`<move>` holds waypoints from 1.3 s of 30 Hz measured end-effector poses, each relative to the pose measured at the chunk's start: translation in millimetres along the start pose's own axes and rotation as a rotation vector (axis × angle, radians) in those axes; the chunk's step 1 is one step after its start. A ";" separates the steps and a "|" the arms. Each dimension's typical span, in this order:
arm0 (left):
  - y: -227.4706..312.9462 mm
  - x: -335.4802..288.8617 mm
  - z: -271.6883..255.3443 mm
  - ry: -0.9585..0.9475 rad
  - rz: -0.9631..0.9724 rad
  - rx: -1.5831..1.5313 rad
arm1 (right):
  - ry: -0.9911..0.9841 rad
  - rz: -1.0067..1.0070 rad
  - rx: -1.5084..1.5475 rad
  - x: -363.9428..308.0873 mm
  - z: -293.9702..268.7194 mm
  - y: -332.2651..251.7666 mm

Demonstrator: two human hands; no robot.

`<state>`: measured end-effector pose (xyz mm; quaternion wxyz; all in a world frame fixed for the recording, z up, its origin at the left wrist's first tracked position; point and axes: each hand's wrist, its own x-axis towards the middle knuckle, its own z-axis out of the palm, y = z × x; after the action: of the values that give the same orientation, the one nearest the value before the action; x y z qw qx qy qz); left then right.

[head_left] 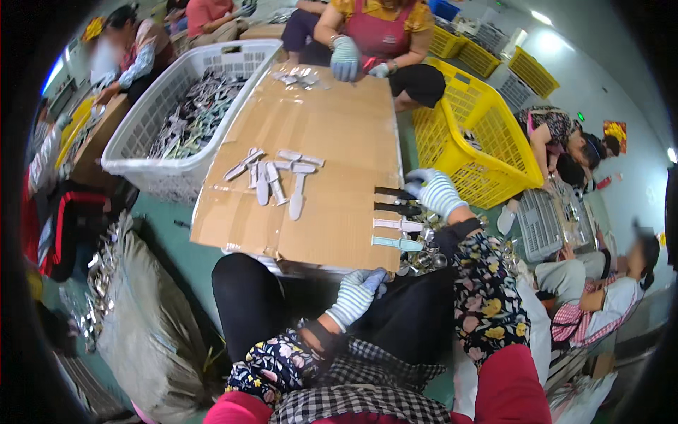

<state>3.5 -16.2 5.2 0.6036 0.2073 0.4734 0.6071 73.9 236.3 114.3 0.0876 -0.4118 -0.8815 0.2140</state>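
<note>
My right hand point(439, 192), in a striped white glove, is at the board's right edge with fingers closed at the end of the upper black handle-like piece point(390, 191). Below it lie a second black piece point(397, 208), a pink one point(397, 225) and a mint green one point(397, 243), in a row, their ends reaching past the edge. My left hand point(355, 295), gloved alike, is closed above my lap by the near edge; what it holds, if anything, is hidden. Several pale grey handle-like pieces point(297, 196) lie loosely across the cardboard point(325, 134).
Shiny metal parts point(427, 260) are heaped beside my right knee. A white basket point(127, 165) full of pieces stands left, a yellow basket point(487, 166) right. A person point(381, 35) in gloves sits opposite, near more grey pieces point(300, 78). A large sack point(152, 318) leans at left.
</note>
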 end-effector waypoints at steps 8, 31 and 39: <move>15.7 33.4 -14.0 -0.335 0.134 1.280 | 0.084 -0.675 -0.514 -54.7 36.4 -160.5; -63.1 22.2 -48.4 -0.411 0.612 0.815 | 0.020 -0.116 -0.242 -9.0 116.1 -171.7; 3.0 6.8 13.3 0.048 0.211 0.163 | 0.353 -0.409 -0.207 -27.2 44.4 -109.2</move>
<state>11.6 -5.0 11.7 0.5061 0.2897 0.5108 0.6316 1.6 139.8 124.4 0.2385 -0.2632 -0.9345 0.0257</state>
